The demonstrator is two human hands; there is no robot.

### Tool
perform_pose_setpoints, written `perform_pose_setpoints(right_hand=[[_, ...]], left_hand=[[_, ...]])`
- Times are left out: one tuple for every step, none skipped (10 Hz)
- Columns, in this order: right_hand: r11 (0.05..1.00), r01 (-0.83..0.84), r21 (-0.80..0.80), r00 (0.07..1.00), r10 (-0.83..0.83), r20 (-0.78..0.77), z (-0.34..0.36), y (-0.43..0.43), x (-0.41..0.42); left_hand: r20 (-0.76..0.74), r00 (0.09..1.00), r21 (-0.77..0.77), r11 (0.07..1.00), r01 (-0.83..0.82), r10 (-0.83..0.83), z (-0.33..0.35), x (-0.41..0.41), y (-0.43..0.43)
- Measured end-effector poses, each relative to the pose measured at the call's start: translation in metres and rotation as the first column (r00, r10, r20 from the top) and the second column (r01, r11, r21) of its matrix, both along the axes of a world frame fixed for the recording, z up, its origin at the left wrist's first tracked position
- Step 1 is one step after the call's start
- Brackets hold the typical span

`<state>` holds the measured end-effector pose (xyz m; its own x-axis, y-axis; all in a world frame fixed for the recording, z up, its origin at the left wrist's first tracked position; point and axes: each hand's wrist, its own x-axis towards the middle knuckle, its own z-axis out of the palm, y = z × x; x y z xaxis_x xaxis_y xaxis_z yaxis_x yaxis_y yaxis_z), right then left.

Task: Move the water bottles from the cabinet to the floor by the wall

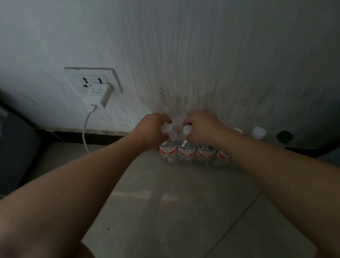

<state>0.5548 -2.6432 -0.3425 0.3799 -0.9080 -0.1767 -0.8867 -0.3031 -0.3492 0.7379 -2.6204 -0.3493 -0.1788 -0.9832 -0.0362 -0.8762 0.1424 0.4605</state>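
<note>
bottles (184, 151): clear glossy plastic | wall (199, 45): rough matt streaked | floor (172, 220): smooth tile, faint sheen

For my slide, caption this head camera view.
Left hand and right hand grip capped water bottles standing in a row at the wall.

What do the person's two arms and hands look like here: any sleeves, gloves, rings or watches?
Both forearms are bare to the frame's edge, with no sleeves showing. The left hand and right hand wear no gloves; no ring, watch or bracelet is visible in the dim light.
</note>
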Motion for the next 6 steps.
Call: perform_pose_setpoints(right_hand=[[1.0, 0.0, 0.006, 1.0, 0.0, 0.016, -0.002, -0.001, -0.001], [1.0, -0.004, 0.022, 1.0, 0.004, 0.007, 0.0, -0.001, 0.0], [1.0, -0.017, 0.015, 0.999, 0.017, 0.027, 0.0, -0.002, -0.001], [0.999, -0.007, 0.04, 1.0, 0.006, 0.03, 0.0, -0.001, 0.0], [0.999, -0.01, 0.048, 1.0, 0.009, 0.023, 0.0, -0.001, 0.001], [0.998, 0.028, 0.057, 0.999, -0.03, 0.033, 0.003, 0.001, -0.001]], left_hand=[[-0.012, 1.0, 0.002, 1.0, 0.004, -0.004, 0.0, 0.001, 0.0], [-0.019, 1.0, 0.021, 1.0, -0.002, 0.002, 0.004, 0.001, 0.002], [-0.028, 1.0, 0.036, 0.999, -0.009, 0.01, 0.006, 0.001, 0.005], [-0.035, 0.999, 0.064, 0.998, -0.016, 0.018, 0.009, 0.001, 0.007], [-0.045, 0.999, 0.062, 0.998, -0.012, 0.014, 0.015, 0.0, 0.01], [-0.027, 0.999, 0.081, 0.996, -0.023, 0.025, 0.022, -0.003, 0.015]])
